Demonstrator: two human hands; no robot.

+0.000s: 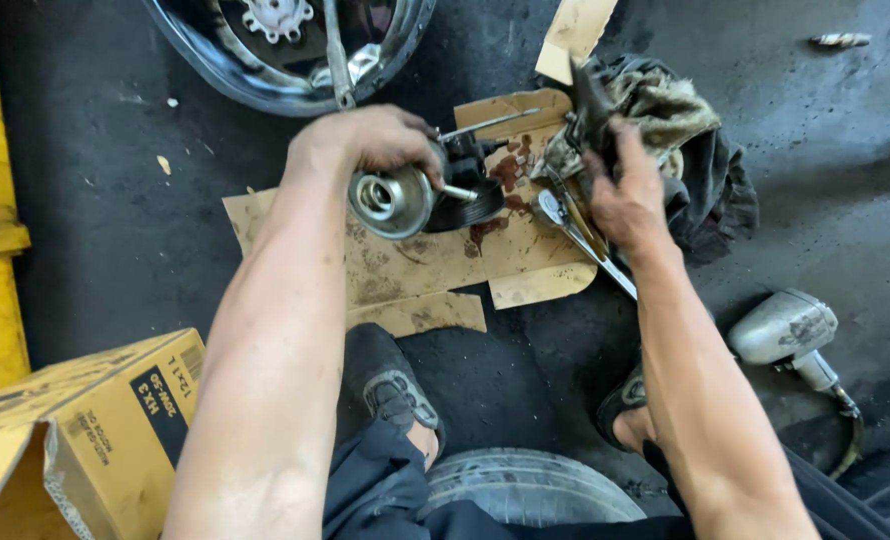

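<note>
Gripping the round metal pump [405, 200] from above, the left hand [375, 140] held it over stained cardboard [415, 265], while the right hand [625, 195] closed around a dark tool [590, 100] beside rags [685, 130].

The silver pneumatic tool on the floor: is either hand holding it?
No: the silver pneumatic tool lies alone, while the left hand grips the metal pulley part and the right hand a dark tool.
</note>
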